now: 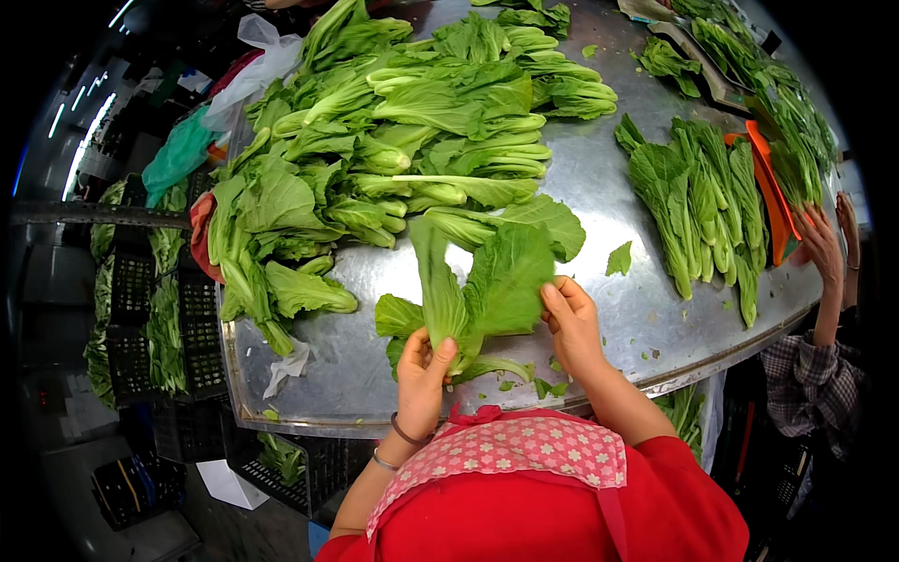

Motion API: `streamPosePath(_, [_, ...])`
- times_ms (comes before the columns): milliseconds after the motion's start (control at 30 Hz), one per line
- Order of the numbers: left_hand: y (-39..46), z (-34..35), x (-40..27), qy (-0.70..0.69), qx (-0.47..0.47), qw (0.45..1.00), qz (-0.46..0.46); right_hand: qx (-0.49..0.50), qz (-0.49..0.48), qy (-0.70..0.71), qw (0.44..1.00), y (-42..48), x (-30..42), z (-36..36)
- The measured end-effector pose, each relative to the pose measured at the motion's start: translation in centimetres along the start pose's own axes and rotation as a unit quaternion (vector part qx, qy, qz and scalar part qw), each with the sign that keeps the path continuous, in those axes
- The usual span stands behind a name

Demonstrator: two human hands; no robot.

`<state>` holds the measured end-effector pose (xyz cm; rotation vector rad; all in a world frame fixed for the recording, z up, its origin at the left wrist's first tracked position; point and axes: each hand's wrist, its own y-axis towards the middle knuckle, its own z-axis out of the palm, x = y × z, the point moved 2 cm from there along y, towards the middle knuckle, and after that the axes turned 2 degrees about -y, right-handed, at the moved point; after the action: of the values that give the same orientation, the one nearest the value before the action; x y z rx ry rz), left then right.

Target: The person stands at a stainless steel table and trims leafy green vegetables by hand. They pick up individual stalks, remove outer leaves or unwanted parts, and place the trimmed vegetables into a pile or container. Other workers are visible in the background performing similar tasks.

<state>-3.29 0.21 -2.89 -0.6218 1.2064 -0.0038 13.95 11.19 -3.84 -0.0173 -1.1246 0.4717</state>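
Note:
My left hand (424, 376) grips the pale stem end of a leafy mustard green (449, 302) over the near part of the metal table. My right hand (572, 323) pinches the edge of its broad right leaf (511, 274), pulled out to the side. Behind and beneath it lie other loose leaves, one of them (399, 316) at the left and a bent leaf stalk (499, 365) close to the table's near edge. A large heap of the same greens (435, 140) spreads just beyond my hands, reaching to the far left.
The steel table (597, 309) has a raised rim and leaf scraps. At right lie more greens (702, 204), an orange tray (765, 190) and a scale (702, 67). A co-worker's hands (822, 242) are at the right edge. Black crates (133, 288) stand at left.

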Motion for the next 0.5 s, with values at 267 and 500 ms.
streamPosePath(267, [-0.5, 0.8, 0.1, -0.240, 0.116, 0.956, -0.125, 0.137, -0.023, -0.295, 0.945, -3.2, -0.1, 2.3])
streamPosePath(500, [-0.7, 0.0, 2.4, -0.167, 0.184, 0.964, -0.096, 0.162, -0.057, -0.356, 0.919, -4.4, 0.3, 3.2])
